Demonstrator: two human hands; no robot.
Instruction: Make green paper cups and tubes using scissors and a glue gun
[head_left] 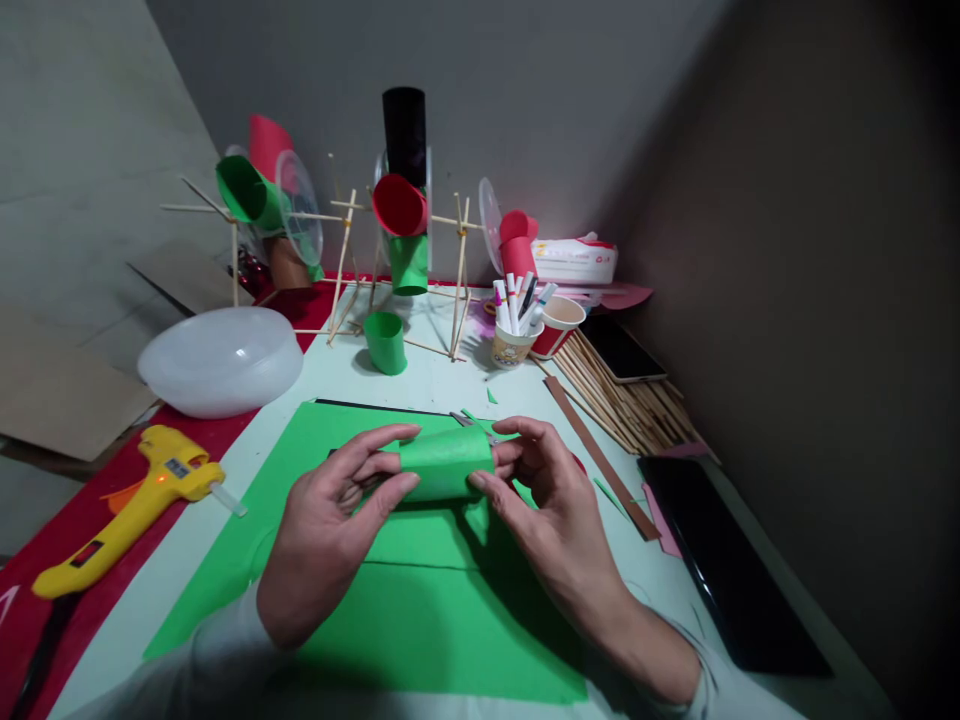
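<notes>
Green paper roll [447, 463] held level above the green sheet [420, 620], clasped from both ends. Left hand [330, 530] gripping the roll's left end, thumb underneath, fingers curled over the top. Right hand [544, 510] gripping the right end, thumb against the front, fingertips hooked round the back. Both hands closed on the roll; neither released.

Green sheet lying flat on the counter [435, 385], directly below the roll, with a crease running across it. Thin black strip along the sheet's far edge.

Yellow glue gun [131, 505] left of the sheet, on a red surface, nozzle pointing towards the sheet, a small light glowing on its body. White bowl [221, 360], upside down, beyond the sheet's far left corner. Single green paper cup [385, 342] standing past the sheet's far edge. Stick frame [352, 265] carrying red, green and black paper tubes behind that cup. Cup of markers [514, 335] beyond the sheet's far right corner, a red-and-white cup [559, 325] touching it. Brown strip [600, 460] lying slantwise right of the sheet; bundle of wooden sticks [626, 395] further right. Dark tablet [731, 575] near the counter's right edge, well right of the sheet.
</notes>
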